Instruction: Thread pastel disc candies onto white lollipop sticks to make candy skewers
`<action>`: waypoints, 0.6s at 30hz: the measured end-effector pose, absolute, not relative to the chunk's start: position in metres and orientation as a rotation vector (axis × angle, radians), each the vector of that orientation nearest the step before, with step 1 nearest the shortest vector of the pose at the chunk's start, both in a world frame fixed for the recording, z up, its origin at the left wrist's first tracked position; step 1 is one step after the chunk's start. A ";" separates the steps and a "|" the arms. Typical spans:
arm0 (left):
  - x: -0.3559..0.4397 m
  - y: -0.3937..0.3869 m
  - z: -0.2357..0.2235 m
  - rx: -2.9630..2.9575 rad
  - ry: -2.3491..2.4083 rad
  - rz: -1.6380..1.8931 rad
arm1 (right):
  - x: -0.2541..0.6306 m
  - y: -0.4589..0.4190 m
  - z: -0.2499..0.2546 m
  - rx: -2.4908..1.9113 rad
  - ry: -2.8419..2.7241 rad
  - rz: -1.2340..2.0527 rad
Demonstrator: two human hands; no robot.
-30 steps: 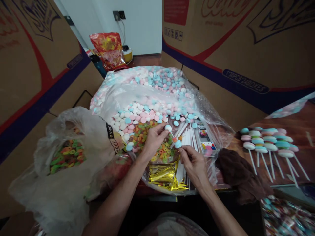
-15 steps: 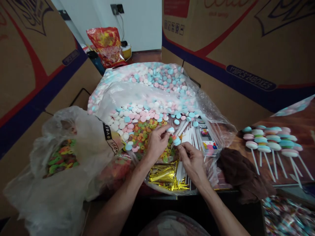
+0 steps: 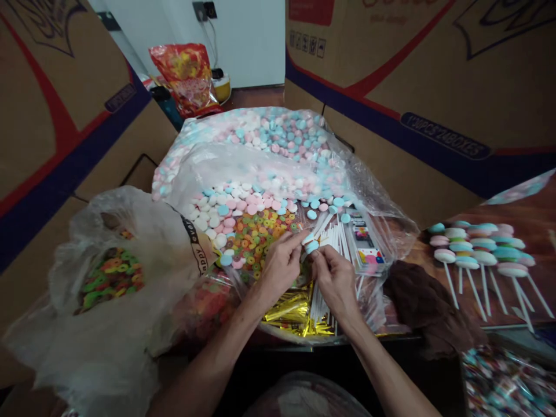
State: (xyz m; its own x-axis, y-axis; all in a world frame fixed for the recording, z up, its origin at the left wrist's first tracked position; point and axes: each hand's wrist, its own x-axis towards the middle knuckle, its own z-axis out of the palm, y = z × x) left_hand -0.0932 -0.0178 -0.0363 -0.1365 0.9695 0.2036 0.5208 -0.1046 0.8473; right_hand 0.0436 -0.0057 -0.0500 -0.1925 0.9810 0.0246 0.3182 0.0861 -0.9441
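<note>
My left hand (image 3: 281,262) pinches a pale marshmallow at the top of a short stack, its fingers closed and partly covering it. Right below sits a blue marshmallow (image 3: 311,247) on the same stick. My right hand (image 3: 335,279) is closed at the underside of the stack, around the stick, which is mostly hidden by the fingers. Both hands are over ring gummies (image 3: 264,229), loose white sticks (image 3: 335,236) and gold twist ties (image 3: 289,306). White, pink and blue marshmallows (image 3: 243,200) spill from a large clear bag (image 3: 217,159) just beyond.
Finished-looking marshmallow pops (image 3: 471,246) lie at right beside a brown cloth (image 3: 423,304). A plastic bag (image 3: 117,347) of ring gummies stands left. Cardboard boxes (image 3: 373,52) flank the table, with a red snack bag (image 3: 186,75) behind. Wrapped sweets (image 3: 504,382) sit at lower right.
My hands have come closer together. The top marshmallow, earlier apart from the orange ring and blue marshmallow, is now pressed down near the blue one. The view has shifted slightly.
</note>
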 end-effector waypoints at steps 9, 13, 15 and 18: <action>-0.119 0.021 -0.022 2.059 2.101 0.743 | 0.063 0.004 -0.045 -1.322 -1.643 1.047; -0.121 0.038 -0.020 2.214 2.258 0.249 | 0.068 0.001 -0.050 -1.335 -1.638 1.036; -0.120 0.040 -0.022 2.190 2.289 0.212 | 0.068 -0.002 -0.053 -1.321 -1.641 1.061; -0.118 0.040 -0.024 2.154 2.270 0.302 | 0.067 -0.004 -0.057 -1.297 -1.637 1.082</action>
